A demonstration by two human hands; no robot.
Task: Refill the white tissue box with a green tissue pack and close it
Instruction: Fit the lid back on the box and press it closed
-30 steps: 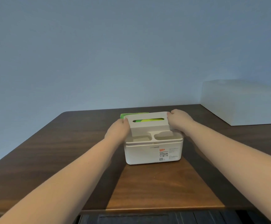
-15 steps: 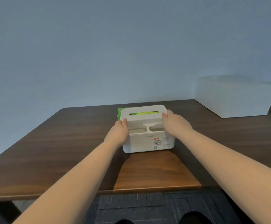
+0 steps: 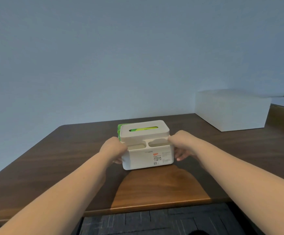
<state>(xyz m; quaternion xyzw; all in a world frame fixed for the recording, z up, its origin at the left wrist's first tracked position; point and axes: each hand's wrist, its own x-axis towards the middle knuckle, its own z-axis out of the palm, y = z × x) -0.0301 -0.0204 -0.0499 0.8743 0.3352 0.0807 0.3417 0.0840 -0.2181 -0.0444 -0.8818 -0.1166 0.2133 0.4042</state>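
Both hands grip the tissue box on the table.
Left hand [image 3: 113, 150] and right hand [image 3: 181, 145] clasp the white box [image 3: 146, 156] sides; green pack [image 3: 142, 129] shows through the lid [image 3: 144, 131] slot, table [image 3: 53, 158] centre.

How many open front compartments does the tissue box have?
2: a left one by the left hand, a right one by the right hand, side by side below the lid.

One head-worn wide-angle view looks forward and slightly down across the bench [image 3: 53, 167], near it, toward the wall [image 3: 104, 56].
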